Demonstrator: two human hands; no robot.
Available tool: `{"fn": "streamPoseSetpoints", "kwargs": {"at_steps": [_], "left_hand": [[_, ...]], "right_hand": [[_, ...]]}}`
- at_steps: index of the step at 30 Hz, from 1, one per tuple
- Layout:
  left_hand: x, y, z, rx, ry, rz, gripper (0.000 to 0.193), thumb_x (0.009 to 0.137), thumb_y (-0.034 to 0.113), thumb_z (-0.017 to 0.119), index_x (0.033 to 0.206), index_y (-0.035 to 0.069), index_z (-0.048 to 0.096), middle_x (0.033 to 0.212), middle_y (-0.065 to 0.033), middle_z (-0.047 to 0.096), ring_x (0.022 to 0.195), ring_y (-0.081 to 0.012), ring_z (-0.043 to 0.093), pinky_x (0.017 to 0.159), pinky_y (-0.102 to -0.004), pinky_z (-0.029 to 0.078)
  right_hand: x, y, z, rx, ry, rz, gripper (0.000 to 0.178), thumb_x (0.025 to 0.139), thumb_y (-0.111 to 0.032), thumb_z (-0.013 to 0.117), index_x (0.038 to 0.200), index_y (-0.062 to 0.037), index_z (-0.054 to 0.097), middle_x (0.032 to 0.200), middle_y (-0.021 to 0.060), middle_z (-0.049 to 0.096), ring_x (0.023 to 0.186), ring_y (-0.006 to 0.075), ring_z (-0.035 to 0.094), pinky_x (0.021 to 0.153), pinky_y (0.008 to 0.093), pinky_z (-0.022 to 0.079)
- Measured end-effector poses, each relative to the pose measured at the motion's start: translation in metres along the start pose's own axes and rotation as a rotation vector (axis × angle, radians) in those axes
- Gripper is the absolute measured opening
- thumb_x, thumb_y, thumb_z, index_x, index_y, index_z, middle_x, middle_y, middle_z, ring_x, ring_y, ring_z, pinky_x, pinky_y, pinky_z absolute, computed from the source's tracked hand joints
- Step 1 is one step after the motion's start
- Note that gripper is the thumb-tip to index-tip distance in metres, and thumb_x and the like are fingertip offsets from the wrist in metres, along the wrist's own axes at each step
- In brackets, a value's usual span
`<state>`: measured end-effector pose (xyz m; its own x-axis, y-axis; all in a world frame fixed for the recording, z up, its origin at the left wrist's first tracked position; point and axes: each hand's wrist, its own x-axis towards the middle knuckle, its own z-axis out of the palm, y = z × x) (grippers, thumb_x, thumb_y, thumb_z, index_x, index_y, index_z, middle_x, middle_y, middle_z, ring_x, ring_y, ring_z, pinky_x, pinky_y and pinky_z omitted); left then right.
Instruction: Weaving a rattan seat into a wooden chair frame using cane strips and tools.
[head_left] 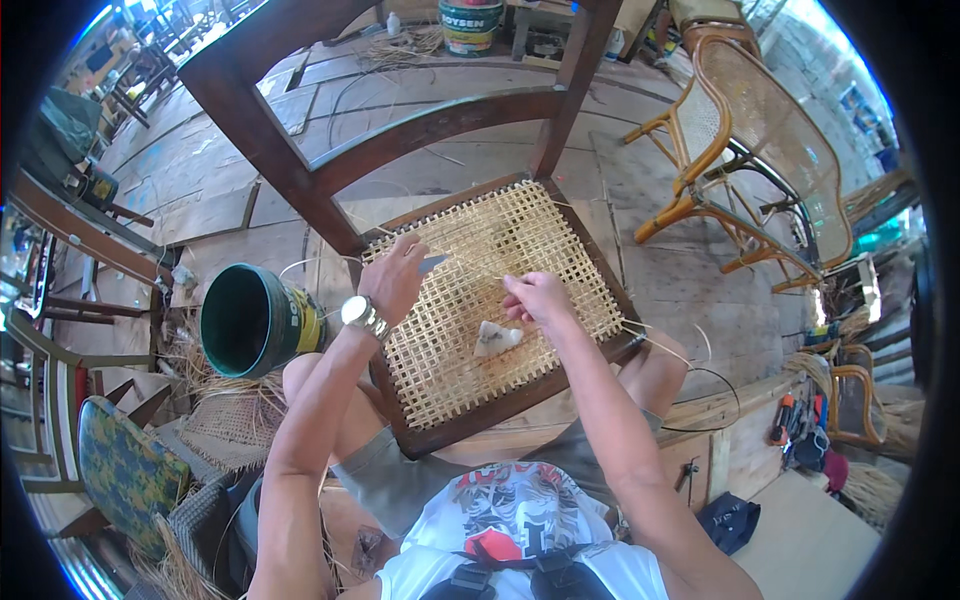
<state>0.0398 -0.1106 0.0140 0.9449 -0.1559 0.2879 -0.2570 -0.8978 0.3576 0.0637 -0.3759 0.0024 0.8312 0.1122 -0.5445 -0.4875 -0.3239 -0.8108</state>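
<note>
A dark wooden chair (430, 130) stands before me, its seat a woven cane mesh (455, 345) in the frame. My left hand (395, 280), with a watch at the wrist, is closed over the seat's left rear part. From its fingers a short grey knife blade (432, 263) points to the right. Right of it, my right hand (538, 300) pinches what looks like a thin cane strand (488, 273) just above the weave; its far end is hard to make out. A whitish crumpled piece (497, 339), cloth or something similar, lies on the mesh below my right hand.
A dark green bucket (245, 320) stands left of the chair, another bucket (470, 27) farther back. At the right is a rattan chair (770, 150). Loose strands (685, 350) stick out at the seat's right edge. Pliers-like tools (785, 418) hang at the lower right.
</note>
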Motion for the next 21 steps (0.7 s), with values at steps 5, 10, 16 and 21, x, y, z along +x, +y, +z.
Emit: {"fn": "streamPoseSetpoints", "kwargs": {"at_steps": [5,10,16,21], "left_hand": [[0.007,-0.029,0.023,-0.001,-0.115,-0.020,0.021,0.091,0.027,0.069,0.103,0.010,0.067,0.105,-0.0082,0.063,0.087,-0.0317,0.069,0.071,-0.0439,0.056],[0.014,-0.035,0.016,-0.042,-0.061,-0.186,0.024,0.089,0.031,0.070,0.100,0.009,0.069,0.102,-0.0126,0.063,0.087,-0.0353,0.068,0.073,-0.0465,0.054],[0.017,-0.044,0.014,-0.046,-0.056,-0.202,0.028,0.087,0.031,0.073,0.094,0.004,0.069,0.102,-0.0175,0.064,0.093,-0.0361,0.068,0.078,-0.0460,0.056],[0.017,-0.046,0.016,-0.041,-0.075,-0.239,0.030,0.087,0.035,0.073,0.095,0.007,0.068,0.097,-0.0137,0.064,0.092,-0.0331,0.067,0.077,-0.0462,0.054]], "right_hand": [[0.018,-0.010,0.014,0.436,-0.053,0.019,0.008,0.088,-0.008,0.072,0.092,-0.0073,0.066,0.076,0.0010,0.064,0.059,0.0062,0.054,0.050,0.0214,0.041],[0.017,-0.009,0.029,0.534,-0.043,0.075,0.012,0.087,-0.009,0.075,0.093,-0.0084,0.064,0.079,-0.0013,0.062,0.065,0.0046,0.055,0.053,0.0204,0.040],[0.010,-0.005,0.036,0.316,-0.064,-0.137,0.010,0.087,-0.006,0.075,0.095,-0.0066,0.069,0.085,-0.0022,0.065,0.073,0.0057,0.056,0.069,0.0207,0.045],[0.018,-0.010,0.015,0.063,-0.160,-0.355,0.005,0.091,-0.005,0.072,0.094,-0.0063,0.068,0.084,-0.0039,0.064,0.073,0.0024,0.055,0.064,0.0184,0.043]]}}
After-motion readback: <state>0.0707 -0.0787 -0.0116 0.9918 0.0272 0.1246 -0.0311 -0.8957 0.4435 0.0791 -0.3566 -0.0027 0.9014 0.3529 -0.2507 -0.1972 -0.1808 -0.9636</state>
